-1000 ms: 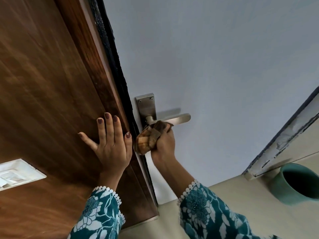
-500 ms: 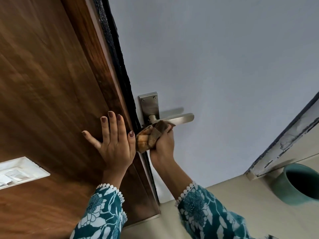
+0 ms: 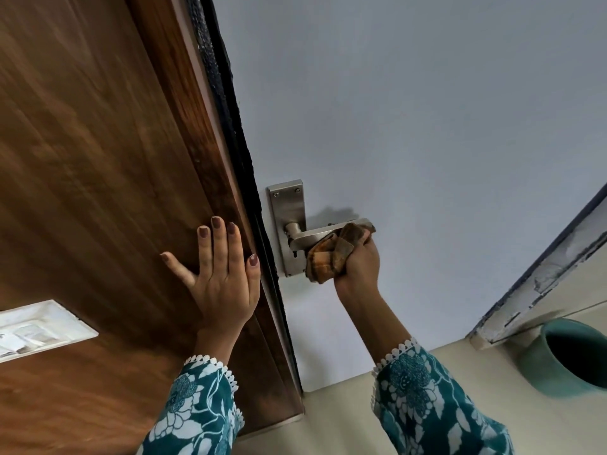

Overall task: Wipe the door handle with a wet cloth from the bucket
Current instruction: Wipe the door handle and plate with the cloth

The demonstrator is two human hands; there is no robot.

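Note:
A brushed-metal lever door handle [image 3: 312, 236] on its backplate [image 3: 287, 208] is fixed to the pale grey door face. My right hand [image 3: 359, 264] grips a bunched brown-and-orange checked cloth [image 3: 331, 254] and presses it against the underside and outer end of the lever. The lever's tip is partly covered by the cloth. My left hand [image 3: 223, 277] lies flat with fingers spread on the brown wooden panel [image 3: 98, 159], just left of the door's dark edge. A teal bucket [image 3: 571, 356] stands on the floor at lower right.
A white switch plate [image 3: 36, 326] is set in the wooden panel at the left. A worn white frame strip [image 3: 542, 284] runs diagonally at the right above the bucket. Beige floor [image 3: 341, 415] lies below the door.
My right hand has slid the cloth outward along the lever, from beside the backplate to its outer end. My left hand stays flat on the wood.

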